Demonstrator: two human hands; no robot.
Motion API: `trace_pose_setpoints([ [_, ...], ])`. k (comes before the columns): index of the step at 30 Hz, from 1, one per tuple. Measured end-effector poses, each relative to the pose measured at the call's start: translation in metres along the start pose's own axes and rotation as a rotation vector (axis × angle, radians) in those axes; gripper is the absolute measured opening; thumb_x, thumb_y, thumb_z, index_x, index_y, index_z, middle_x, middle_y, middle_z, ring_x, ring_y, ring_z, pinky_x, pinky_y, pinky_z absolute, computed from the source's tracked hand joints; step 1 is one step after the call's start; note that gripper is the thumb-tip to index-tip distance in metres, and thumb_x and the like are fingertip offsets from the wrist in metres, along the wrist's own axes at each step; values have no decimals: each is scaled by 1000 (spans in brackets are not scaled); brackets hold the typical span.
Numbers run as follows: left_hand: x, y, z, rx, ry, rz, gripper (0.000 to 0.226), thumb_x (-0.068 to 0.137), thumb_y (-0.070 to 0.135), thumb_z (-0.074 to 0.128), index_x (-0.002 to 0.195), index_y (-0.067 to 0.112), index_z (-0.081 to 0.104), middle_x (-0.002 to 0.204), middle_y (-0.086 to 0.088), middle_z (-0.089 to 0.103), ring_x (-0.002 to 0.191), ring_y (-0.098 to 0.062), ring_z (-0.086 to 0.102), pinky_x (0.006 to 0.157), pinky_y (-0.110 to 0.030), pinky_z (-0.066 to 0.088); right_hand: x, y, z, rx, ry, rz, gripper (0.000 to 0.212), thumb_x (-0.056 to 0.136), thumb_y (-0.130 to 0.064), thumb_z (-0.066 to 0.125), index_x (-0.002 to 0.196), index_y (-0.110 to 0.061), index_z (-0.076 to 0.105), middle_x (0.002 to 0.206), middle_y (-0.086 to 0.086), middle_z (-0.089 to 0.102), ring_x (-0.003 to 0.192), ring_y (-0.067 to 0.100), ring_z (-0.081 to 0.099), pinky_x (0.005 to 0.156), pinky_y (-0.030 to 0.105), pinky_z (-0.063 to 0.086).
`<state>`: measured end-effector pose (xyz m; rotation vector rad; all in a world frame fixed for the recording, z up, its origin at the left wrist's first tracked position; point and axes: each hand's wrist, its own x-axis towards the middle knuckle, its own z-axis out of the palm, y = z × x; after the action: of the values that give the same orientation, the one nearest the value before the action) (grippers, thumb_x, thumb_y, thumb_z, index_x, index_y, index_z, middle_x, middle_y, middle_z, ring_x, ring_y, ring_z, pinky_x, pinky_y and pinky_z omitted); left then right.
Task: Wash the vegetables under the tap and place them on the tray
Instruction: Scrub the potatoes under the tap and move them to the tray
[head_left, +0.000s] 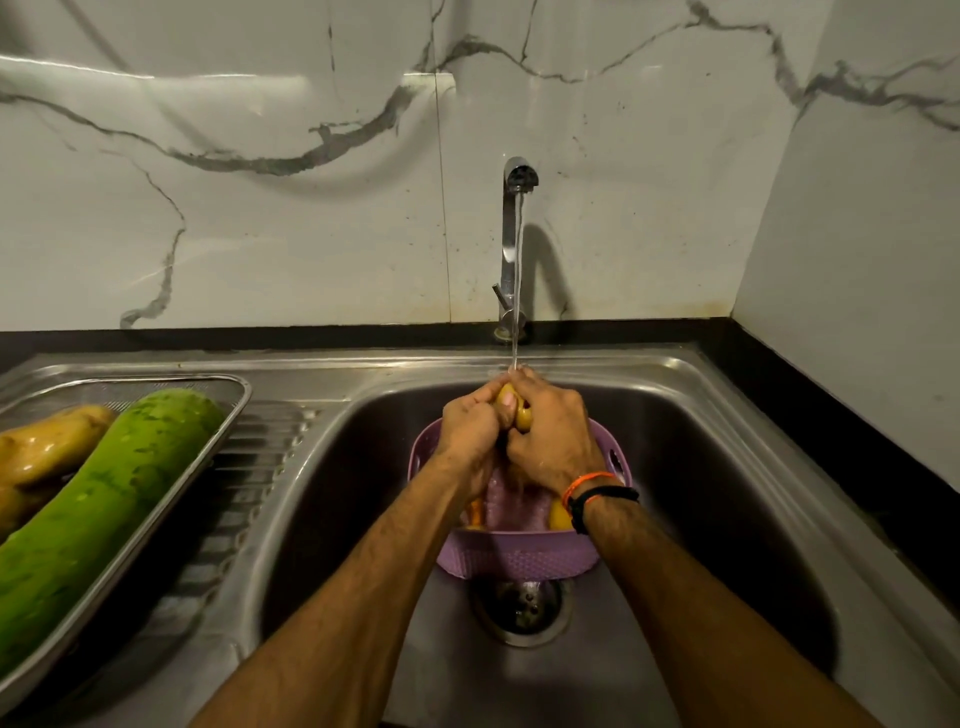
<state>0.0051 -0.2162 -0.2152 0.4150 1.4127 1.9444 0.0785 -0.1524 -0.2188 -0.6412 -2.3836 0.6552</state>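
White marble-patterned wall tiles with grey veins rise behind a stainless steel sink (675, 405) set in a dark countertop; no brand, label or writing can be read anywhere. A chrome tap (511, 244) runs a thin stream of water (517, 291) down onto both hands, which meet above the basin. The left hand (470, 431) and the right hand (553, 431) curl their fingers round a small yellow vegetable (521, 413), gripping it between them (only a sliver of it shows). The right wrist wears orange and black bands (592, 491). Beneath the hands a lilac perforated plastic basket (519, 556) sits in the basin just behind the round drain (522, 608), with yellow and orange pieces partly visible inside. On the ribbed drainboard to the left, a rectangular steel mesh tray (228, 421) holds a long green gourd (104, 514) and wet brown potatoes (47, 447) touching it.
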Motion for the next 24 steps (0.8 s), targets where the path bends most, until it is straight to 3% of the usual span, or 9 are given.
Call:
trace_pose_setpoints([
  [3,0,0,2,30,-2,36,36,94,-12,45,107,10,71,105,-11,72,103,-24,67,87,-34,57,-2,3,-2,-51,96,-44,48,81,-8,68,127,-19,63,129,5,64,115,25,61,105,35,46],
  [5,3,-1,2,39,40,52,35,93,-12,47,117,5,68,111,-16,71,108,-27,66,94,-39,55,-5,0,-2,-86,162,-79,31,84,-11,66,114,-16,69,113,6,71,102,28,67,94,39,52],
  [8,6,-4,-1,154,64,106,35,94,-7,52,122,6,66,113,-14,71,111,-27,66,97,-42,54,-3,-3,-1,-92,144,-79,29,85,-9,65,113,-13,69,110,6,71,101,26,66,94,35,51],
  [12,8,-6,-7,371,60,200,40,91,3,62,130,16,64,124,-4,68,116,-18,62,102,-41,51,-2,-5,-2,-56,5,-56,48,90,-7,61,136,-13,54,133,9,59,121,23,56,107,25,38],
  [15,11,-7,-10,439,44,222,43,86,6,70,127,19,67,120,-3,70,111,-16,65,97,-42,55,-4,-3,-6,14,52,-47,44,85,-6,66,127,-17,62,121,5,67,110,19,62,95,15,39],
  [17,9,-4,-10,396,47,205,39,86,3,71,123,13,68,112,-4,72,101,-16,69,88,-36,58,-6,-2,-9,88,128,-15,41,78,-5,68,116,-18,68,106,2,72,96,16,64,86,15,46],
  [20,4,1,-6,100,-9,48,27,94,0,58,120,4,65,104,-14,71,94,-25,70,79,-34,60,-7,-3,-10,213,184,102,41,75,-6,73,115,-13,70,92,-2,66,83,9,61,71,2,42],
  [22,3,5,-6,-23,-27,-38,30,98,1,51,127,3,60,112,-20,68,92,-25,69,72,-35,61,-7,-3,-9,260,201,133,44,75,-12,76,118,-13,69,98,0,68,85,8,62,72,1,44],
  [24,6,5,-8,-47,-9,-49,33,99,1,49,130,6,59,120,-20,65,97,-26,66,70,-35,60,-7,-4,-9,244,182,107,44,78,-18,75,121,-15,67,107,4,70,90,11,62,80,11,47],
])
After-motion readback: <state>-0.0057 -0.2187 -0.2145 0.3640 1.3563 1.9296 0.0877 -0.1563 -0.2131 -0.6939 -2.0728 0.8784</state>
